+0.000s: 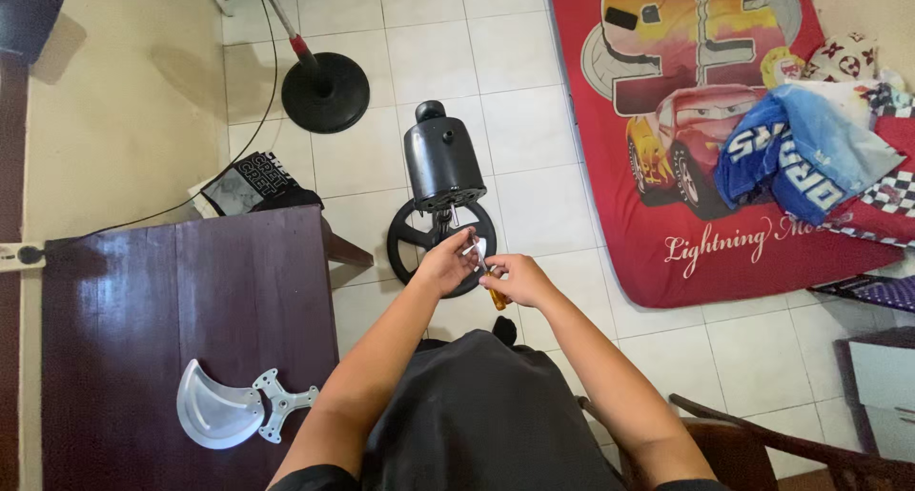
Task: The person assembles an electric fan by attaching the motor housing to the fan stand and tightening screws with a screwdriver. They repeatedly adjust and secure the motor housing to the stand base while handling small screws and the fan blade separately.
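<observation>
Two hands meet over the fan motor, mid-frame. Far left: dark wood surface carrying a clear fan blade on a white hub. Behind it, a black bag on the floor, then a round black stand base with its pole and a cable. Centre: black motor lying on the tiles, ring mount at its near end. Left hand has fingers pinched narrow on a small metal part just at the ring. Right hand, touching the left, is wrapped around a screwdriver, orange handle poking out below. Right: red mattress with crumpled bedding.
</observation>
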